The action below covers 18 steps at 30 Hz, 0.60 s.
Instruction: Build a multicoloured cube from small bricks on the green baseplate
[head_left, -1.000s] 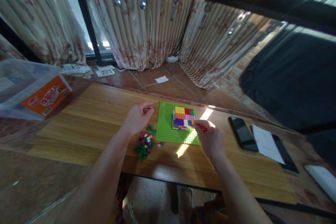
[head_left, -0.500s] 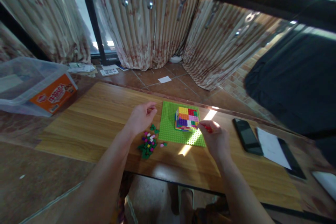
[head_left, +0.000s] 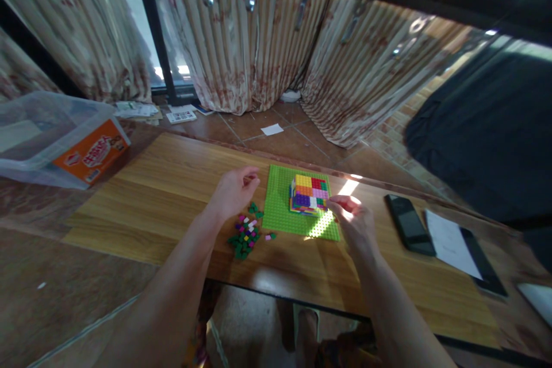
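Observation:
A green studded baseplate [head_left: 282, 215] lies on the wooden table [head_left: 164, 201]. On it stands a square block of small bricks [head_left: 309, 194] in yellow, red, pink, purple and orange. My right hand [head_left: 356, 224] is at the block's right edge, fingers pinched on a small red piece that is mostly hidden. My left hand [head_left: 233, 191] hovers left of the baseplate, fingers curled together; what they hold is hidden. Just below it lies a pile of loose small bricks [head_left: 244, 236], mostly green with pink and yellow.
A black phone [head_left: 409, 224] lies right of the baseplate, then a white sheet [head_left: 451, 241] over a dark tablet. A clear plastic bin with an orange box [head_left: 92, 150] sits at far left. Curtains hang behind; the table's near edge is close to my body.
My right hand has moved slightly in toward the block's right edge and the red piece is less visible. My left hand stays in place. The view shifted a little.

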Each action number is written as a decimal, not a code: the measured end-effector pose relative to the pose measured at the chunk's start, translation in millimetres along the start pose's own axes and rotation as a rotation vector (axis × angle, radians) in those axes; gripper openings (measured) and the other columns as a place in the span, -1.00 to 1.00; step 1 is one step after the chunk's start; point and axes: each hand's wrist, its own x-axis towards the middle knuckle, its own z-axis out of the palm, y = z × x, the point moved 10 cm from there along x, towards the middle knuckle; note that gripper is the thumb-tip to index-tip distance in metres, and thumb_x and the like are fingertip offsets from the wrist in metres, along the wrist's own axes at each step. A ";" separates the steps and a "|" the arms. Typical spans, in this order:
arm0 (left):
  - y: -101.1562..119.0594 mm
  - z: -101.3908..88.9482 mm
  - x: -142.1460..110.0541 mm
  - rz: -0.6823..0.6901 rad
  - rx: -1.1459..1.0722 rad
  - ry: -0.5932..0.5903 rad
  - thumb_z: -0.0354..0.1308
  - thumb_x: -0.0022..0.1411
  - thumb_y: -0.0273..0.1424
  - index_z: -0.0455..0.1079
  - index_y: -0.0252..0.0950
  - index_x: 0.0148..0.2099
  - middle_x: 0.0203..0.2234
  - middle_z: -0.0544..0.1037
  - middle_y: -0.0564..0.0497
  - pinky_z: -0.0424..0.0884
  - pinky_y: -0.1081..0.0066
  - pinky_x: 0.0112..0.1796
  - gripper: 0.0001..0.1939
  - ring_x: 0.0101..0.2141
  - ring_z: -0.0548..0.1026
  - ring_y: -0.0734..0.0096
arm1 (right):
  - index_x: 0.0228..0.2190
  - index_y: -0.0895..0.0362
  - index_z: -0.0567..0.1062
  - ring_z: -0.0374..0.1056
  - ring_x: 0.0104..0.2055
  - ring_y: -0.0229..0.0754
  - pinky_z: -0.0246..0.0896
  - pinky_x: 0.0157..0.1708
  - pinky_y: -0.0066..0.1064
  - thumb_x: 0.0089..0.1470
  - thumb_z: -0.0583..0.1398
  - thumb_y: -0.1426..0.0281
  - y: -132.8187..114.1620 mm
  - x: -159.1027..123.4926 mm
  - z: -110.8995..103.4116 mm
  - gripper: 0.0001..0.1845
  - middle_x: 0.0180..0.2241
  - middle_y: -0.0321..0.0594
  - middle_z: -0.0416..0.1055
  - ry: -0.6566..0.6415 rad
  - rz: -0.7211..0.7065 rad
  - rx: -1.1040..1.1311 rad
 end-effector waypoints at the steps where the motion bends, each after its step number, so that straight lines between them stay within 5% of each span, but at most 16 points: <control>1: -0.5 -0.2 0.0 -0.002 -0.002 0.003 0.05 0.20 -0.38 0.41 -0.34 -0.02 -0.26 0.60 -0.11 0.46 0.35 -0.17 -0.69 -0.24 0.55 0.34 | -0.46 0.17 0.51 0.36 -0.45 -0.20 0.22 -0.44 -0.37 -0.15 0.27 0.23 0.6 -0.1 0.1 -0.75 -0.50 -0.22 0.50 0.000 -0.002 0.002; 14: 3.9 6.7 -1.3 -0.006 0.023 -0.023 0.04 0.22 -0.41 0.41 -0.37 0.00 -0.23 0.60 -0.13 0.46 0.35 -0.16 -0.68 -0.22 0.55 0.33 | -0.49 0.17 0.51 0.37 -0.47 -0.21 0.24 -0.48 -0.39 -0.16 0.28 0.24 -3.0 -2.5 -0.3 -0.76 -0.51 -0.23 0.49 0.035 -0.027 0.043; 18: 3.4 4.6 -2.5 -0.013 0.043 -0.012 0.05 0.21 -0.41 0.41 -0.34 0.00 -0.23 0.60 -0.09 0.45 0.38 -0.15 -0.68 -0.22 0.54 0.35 | -0.47 0.18 0.50 0.34 -0.49 -0.26 0.23 -0.46 -0.41 -0.08 0.25 0.29 -28.6 -16.1 -16.1 -0.81 -0.54 -0.28 0.45 0.215 -0.158 0.001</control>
